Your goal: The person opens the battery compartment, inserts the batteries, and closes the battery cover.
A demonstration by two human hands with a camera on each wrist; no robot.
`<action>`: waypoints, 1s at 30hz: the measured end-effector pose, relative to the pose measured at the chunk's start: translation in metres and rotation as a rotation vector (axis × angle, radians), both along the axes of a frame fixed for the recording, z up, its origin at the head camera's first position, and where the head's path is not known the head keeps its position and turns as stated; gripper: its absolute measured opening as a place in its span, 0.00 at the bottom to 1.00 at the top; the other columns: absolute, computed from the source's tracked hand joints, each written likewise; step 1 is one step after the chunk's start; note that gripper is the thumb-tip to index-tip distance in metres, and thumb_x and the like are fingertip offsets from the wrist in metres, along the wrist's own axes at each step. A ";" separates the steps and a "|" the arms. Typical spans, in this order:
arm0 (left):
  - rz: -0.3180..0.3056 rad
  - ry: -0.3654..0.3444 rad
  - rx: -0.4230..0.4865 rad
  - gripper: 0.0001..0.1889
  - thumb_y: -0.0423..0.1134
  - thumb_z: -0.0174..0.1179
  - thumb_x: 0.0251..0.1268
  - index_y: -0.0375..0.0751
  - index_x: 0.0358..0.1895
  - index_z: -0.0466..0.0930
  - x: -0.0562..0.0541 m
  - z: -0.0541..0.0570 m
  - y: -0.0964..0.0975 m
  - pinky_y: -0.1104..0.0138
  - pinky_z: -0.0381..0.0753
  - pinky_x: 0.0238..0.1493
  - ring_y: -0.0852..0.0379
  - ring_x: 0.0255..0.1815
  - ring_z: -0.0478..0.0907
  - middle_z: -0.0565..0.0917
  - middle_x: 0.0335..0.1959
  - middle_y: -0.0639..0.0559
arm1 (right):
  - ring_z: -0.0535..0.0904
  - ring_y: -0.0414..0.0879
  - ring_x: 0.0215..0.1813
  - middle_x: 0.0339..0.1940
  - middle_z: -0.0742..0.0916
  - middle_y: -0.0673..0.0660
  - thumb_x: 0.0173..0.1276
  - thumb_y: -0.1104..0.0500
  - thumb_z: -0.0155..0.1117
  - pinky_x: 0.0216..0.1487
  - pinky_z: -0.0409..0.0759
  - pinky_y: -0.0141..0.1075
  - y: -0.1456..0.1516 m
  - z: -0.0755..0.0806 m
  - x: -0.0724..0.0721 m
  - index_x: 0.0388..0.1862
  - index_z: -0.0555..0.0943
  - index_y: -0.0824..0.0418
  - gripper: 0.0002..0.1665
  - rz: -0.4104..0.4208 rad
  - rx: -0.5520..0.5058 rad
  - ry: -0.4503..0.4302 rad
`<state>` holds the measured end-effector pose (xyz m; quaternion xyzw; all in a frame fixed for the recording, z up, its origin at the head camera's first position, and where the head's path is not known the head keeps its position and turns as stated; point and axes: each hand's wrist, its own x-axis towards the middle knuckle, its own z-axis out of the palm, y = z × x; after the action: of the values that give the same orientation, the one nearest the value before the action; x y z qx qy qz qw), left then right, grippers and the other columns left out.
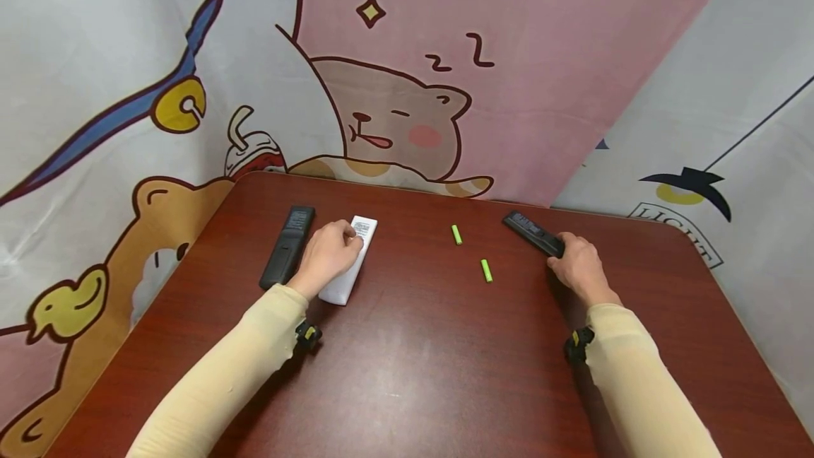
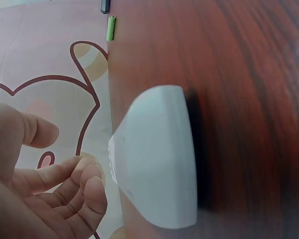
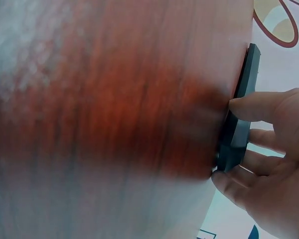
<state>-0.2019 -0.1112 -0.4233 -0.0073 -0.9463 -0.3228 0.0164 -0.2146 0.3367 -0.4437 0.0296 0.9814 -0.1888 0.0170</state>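
A white remote control [image 1: 342, 287] lies on the left part of the table, its printed label at the far end. Over it hovers my left hand [image 1: 331, 251], fingers loosely bent and thumb apart, with nothing held. In the left wrist view the white remote's near end [image 2: 159, 154] is beside those fingers. My right hand [image 1: 581, 268] grips the near end of a black remote control [image 1: 531, 230] on the right, thumb on one side and fingers on the other, as the right wrist view shows. Part of that remote [image 3: 244, 84] is covered by the hand.
Another black remote control [image 1: 287, 247] lies left of the white one. Two small green batteries, one farther [image 1: 456, 235] and one nearer [image 1: 486, 271], lie mid-table. A printed curtain [image 1: 521, 90] hangs behind the brown wooden table [image 1: 407, 373].
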 end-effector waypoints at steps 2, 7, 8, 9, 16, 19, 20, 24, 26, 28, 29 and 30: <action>-0.002 0.000 0.003 0.16 0.40 0.56 0.67 0.36 0.50 0.84 0.001 0.001 0.001 0.54 0.78 0.42 0.46 0.40 0.80 0.84 0.41 0.43 | 0.73 0.76 0.60 0.61 0.75 0.83 0.70 0.64 0.63 0.59 0.74 0.64 0.000 0.000 -0.001 0.70 0.66 0.78 0.34 0.003 0.013 0.002; -0.006 -0.005 0.014 0.15 0.40 0.55 0.67 0.36 0.50 0.84 0.002 0.004 0.004 0.55 0.79 0.41 0.46 0.39 0.81 0.85 0.42 0.44 | 0.76 0.75 0.56 0.58 0.77 0.83 0.68 0.64 0.65 0.55 0.76 0.63 -0.003 0.000 -0.001 0.67 0.69 0.79 0.32 0.009 0.054 0.026; -0.007 -0.006 0.018 0.15 0.40 0.55 0.67 0.37 0.50 0.84 0.002 0.004 0.005 0.55 0.78 0.41 0.46 0.39 0.81 0.86 0.42 0.44 | 0.77 0.75 0.54 0.56 0.78 0.83 0.68 0.64 0.65 0.54 0.76 0.63 -0.004 0.000 -0.001 0.66 0.70 0.79 0.32 0.010 0.059 0.034; -0.007 -0.006 0.022 0.15 0.40 0.55 0.66 0.37 0.50 0.85 0.002 0.004 0.005 0.56 0.78 0.40 0.46 0.39 0.81 0.86 0.43 0.44 | 0.77 0.74 0.53 0.55 0.79 0.82 0.67 0.64 0.66 0.53 0.77 0.63 -0.005 0.000 0.000 0.65 0.71 0.79 0.31 0.010 0.065 0.041; -0.013 0.012 0.056 0.15 0.40 0.56 0.65 0.38 0.50 0.85 0.004 0.006 0.009 0.56 0.79 0.39 0.46 0.39 0.82 0.87 0.43 0.45 | 0.80 0.67 0.43 0.50 0.82 0.79 0.66 0.58 0.69 0.44 0.78 0.58 -0.015 0.002 0.001 0.61 0.75 0.78 0.32 0.015 0.080 0.035; -0.016 0.016 0.074 0.16 0.40 0.56 0.66 0.38 0.50 0.86 0.004 0.007 0.011 0.56 0.79 0.39 0.47 0.39 0.82 0.87 0.41 0.46 | 0.81 0.63 0.40 0.47 0.84 0.76 0.65 0.55 0.70 0.41 0.78 0.55 -0.020 0.004 0.002 0.58 0.77 0.76 0.30 0.010 0.084 0.032; -0.016 0.017 0.080 0.16 0.41 0.56 0.66 0.38 0.50 0.86 0.005 0.007 0.011 0.57 0.79 0.39 0.47 0.38 0.82 0.87 0.41 0.46 | 0.81 0.63 0.39 0.47 0.85 0.75 0.65 0.54 0.70 0.40 0.78 0.54 -0.022 0.005 0.002 0.57 0.78 0.76 0.30 0.008 0.082 0.033; -0.017 0.017 0.100 0.15 0.40 0.57 0.66 0.39 0.49 0.86 0.005 0.007 0.013 0.58 0.78 0.37 0.48 0.37 0.81 0.87 0.40 0.46 | 0.81 0.62 0.38 0.45 0.85 0.74 0.65 0.53 0.69 0.39 0.79 0.54 -0.028 0.007 0.002 0.56 0.79 0.75 0.30 -0.005 0.073 0.038; -0.019 0.016 0.107 0.14 0.40 0.57 0.65 0.39 0.48 0.86 0.005 0.007 0.015 0.59 0.77 0.36 0.48 0.37 0.81 0.87 0.40 0.46 | 0.81 0.62 0.38 0.45 0.86 0.74 0.65 0.53 0.69 0.39 0.79 0.54 -0.031 0.008 0.003 0.57 0.79 0.75 0.30 -0.007 0.072 0.038; -0.022 0.012 0.115 0.14 0.40 0.57 0.66 0.40 0.48 0.86 0.005 0.007 0.017 0.60 0.76 0.35 0.48 0.36 0.81 0.87 0.39 0.47 | 0.82 0.62 0.38 0.46 0.86 0.74 0.65 0.52 0.69 0.39 0.79 0.55 -0.035 0.009 0.003 0.57 0.79 0.75 0.31 -0.004 0.072 0.040; -0.023 0.009 0.116 0.14 0.41 0.57 0.66 0.40 0.48 0.86 0.005 0.007 0.018 0.60 0.76 0.35 0.48 0.36 0.80 0.86 0.38 0.47 | 0.82 0.62 0.38 0.45 0.86 0.74 0.65 0.52 0.69 0.39 0.80 0.55 -0.037 0.010 0.004 0.57 0.79 0.74 0.31 -0.002 0.071 0.044; -0.024 0.006 0.119 0.14 0.41 0.57 0.67 0.40 0.48 0.86 0.005 0.007 0.018 0.60 0.76 0.34 0.49 0.35 0.80 0.86 0.37 0.47 | 0.82 0.62 0.38 0.45 0.86 0.74 0.64 0.52 0.69 0.39 0.80 0.55 -0.039 0.010 0.004 0.57 0.80 0.74 0.30 0.000 0.069 0.048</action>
<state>-0.1965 -0.0929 -0.4167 -0.0187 -0.9253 -0.3785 0.0158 -0.2103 0.2973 -0.4335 0.0255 0.9875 -0.1555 -0.0078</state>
